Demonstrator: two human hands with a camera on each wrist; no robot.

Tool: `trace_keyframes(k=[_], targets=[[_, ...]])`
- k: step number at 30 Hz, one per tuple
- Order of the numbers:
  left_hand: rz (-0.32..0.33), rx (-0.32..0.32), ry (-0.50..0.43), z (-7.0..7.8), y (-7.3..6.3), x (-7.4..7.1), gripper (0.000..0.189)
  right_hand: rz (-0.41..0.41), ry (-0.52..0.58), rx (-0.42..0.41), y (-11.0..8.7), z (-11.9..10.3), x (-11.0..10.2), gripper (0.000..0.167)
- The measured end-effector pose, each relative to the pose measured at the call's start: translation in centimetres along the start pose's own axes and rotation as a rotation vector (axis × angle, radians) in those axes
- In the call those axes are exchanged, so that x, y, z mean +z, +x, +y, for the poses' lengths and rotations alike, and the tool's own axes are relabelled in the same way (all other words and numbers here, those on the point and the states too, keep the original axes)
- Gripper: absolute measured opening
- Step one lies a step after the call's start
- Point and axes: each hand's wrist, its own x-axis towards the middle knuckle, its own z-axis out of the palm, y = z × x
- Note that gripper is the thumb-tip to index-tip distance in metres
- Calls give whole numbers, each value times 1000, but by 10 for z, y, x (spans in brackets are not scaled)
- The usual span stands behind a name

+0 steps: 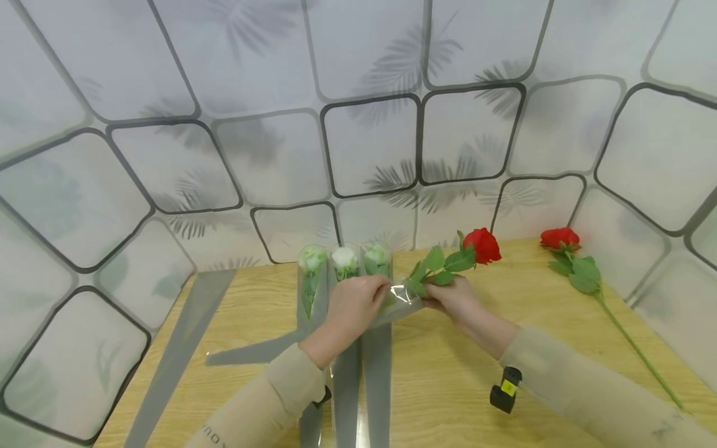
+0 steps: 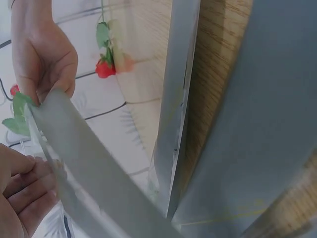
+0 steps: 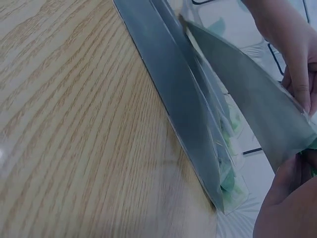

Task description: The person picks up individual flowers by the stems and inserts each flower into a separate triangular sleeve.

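A single red rose point(image 1: 482, 246) with green leaves leans up to the right, its lower stem hidden in a grey-and-clear flower sleeve point(image 1: 394, 306). The sleeve's narrow end points left. My left hand point(image 1: 356, 306) pinches the clear side of the sleeve near its mouth, as the left wrist view also shows. At the mouth's other side, my right hand point(image 1: 456, 302) grips the grey edge together with the rose just below its leaves. Under the raised sleeve lie several sleeved white roses point(image 1: 344, 258), side by side, heads toward the wall.
A second red rose point(image 1: 560, 238) lies loose at the right of the wooden table point(image 1: 448, 386), its long stem running toward me. On the left lies a flat grey sleeve point(image 1: 179, 354). A patterned wall covering point(image 1: 370, 149) rises behind the table.
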Motion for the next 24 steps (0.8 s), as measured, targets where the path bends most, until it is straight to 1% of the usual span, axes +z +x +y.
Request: trace_keyframes(k=[3, 5, 8, 11, 15, 18, 21, 24], targets=[[-9, 0, 0, 0, -1, 0, 9, -47, -2, -10, 0, 2, 5, 44], [-14, 2, 5, 0, -1, 0, 10, -48, 6, 2, -1, 4, 9, 45], [-23, 6, 13, 1, -2, 0, 11, -24, 8, 21, -3, 6, 16, 49], [-29, 10, 30, 1, -2, -1, 11, -2, 3, 22, -3, 6, 23, 44], [-32, -2, 37, 1, -2, -2, 11, 10, 8, 1, -2, 6, 32, 35], [-36, -10, 25, 1, -2, -2, 11, 41, 18, 5, -2, 7, 36, 36], [-38, -7, 19, 0, -2, -2, 10, 63, -6, 25, -2, 8, 38, 34], [-31, -7, 13, -1, -3, -2, 8, 51, -23, 34, -2, 9, 39, 29]])
